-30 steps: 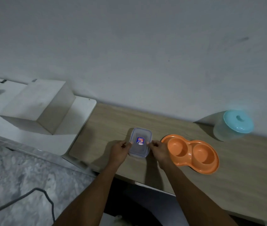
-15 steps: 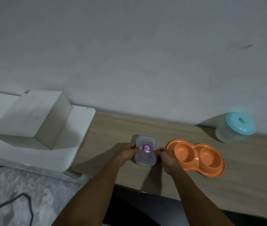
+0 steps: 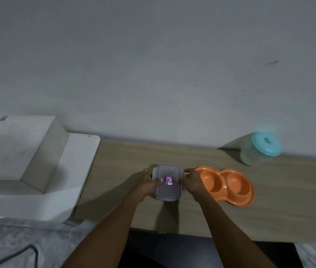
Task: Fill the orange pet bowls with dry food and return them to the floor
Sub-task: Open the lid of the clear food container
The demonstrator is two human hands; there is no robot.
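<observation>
Orange pet bowls (image 3: 223, 183): one moulded double dish with two round wells side by side, the orange bottoms of both in plain view. It lies flat on the wooden surface (image 3: 126, 161), right of centre and towards the front edge.

Just left of the dish is a clear rectangular container (image 3: 167, 190) with a blue-edged lid and a small blue-and-red label (image 3: 168, 179) on top. Contents not readable through the dim plastic. Cannot tell whether it rests on the surface or is held just above it.

Hands: both clamped on the container, one on each long side.
- Left hand (image 3: 147, 183) wraps the left wall, thumb on the lid beside the label.
- Right hand (image 3: 192, 180) grips the right edge, fingers curled at the lid rim. Its back lies just beside the dish's left end; contact cannot be judged.

Back right, against the grey wall (image 3: 153, 64), stands a translucent jar (image 3: 253, 155) with a teal knobbed lid (image 3: 266, 145), well apart from the dish.

Left of the surface is a white slab (image 3: 81, 161) carrying a pale block (image 3: 18, 144). Below is a mottled floor (image 3: 8, 235) with a dark cable (image 3: 20, 253) across it.
</observation>
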